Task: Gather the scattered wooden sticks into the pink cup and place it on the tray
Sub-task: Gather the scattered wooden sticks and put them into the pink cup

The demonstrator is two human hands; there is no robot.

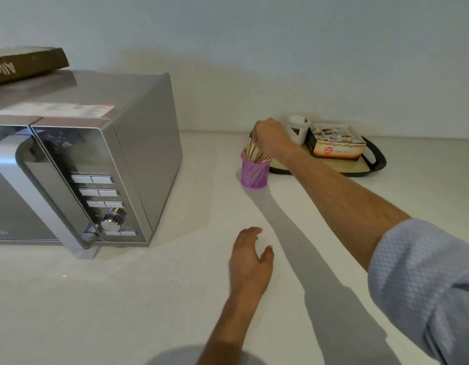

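Observation:
The pink mesh cup stands upright on the white counter, just left of the tray. Several wooden sticks poke out of its top. My right hand hovers over the cup with its fingers curled down around the tops of the sticks. My left hand rests flat on the counter nearer to me, fingers relaxed and holding nothing. The tray is dark-rimmed with a pale inside and lies against the wall at the right.
A silver microwave fills the left side, with a brown box on top. On the tray stand a white lidded jar and a box of sachets.

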